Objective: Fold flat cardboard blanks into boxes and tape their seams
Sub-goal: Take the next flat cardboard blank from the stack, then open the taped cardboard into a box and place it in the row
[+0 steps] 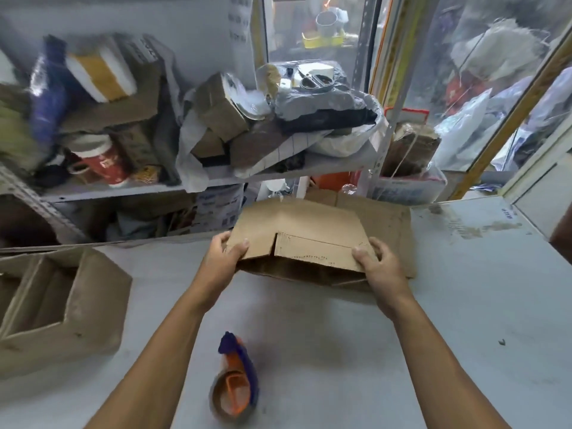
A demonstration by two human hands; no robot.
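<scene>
left hand [227, 253] is gripping the cardboard blank's [297, 230] left end, thumb curled over the top, fingers behind | right hand [376, 258] is clamping its right end, thumb on the flap | blank is being held part-folded above the table [464, 305], far of the tape dispenser [236, 374]

Landmark: metal shelf [198, 185] behind the table. On its L end, red & white cup [103, 161]; above that, tilted yellow & white foam block [100, 72] w/ blue wrapped roll [49, 88] just L of it. Shelf centre: small brown cartons [221, 111] piled in white plastic. R end: grey & black bags [322, 108], white tub [315, 72] on top. R of shelf post: string-tied brown bundle [413, 147] on a clear bin [408, 188]. Far behind, yellow tray [323, 40].
</scene>
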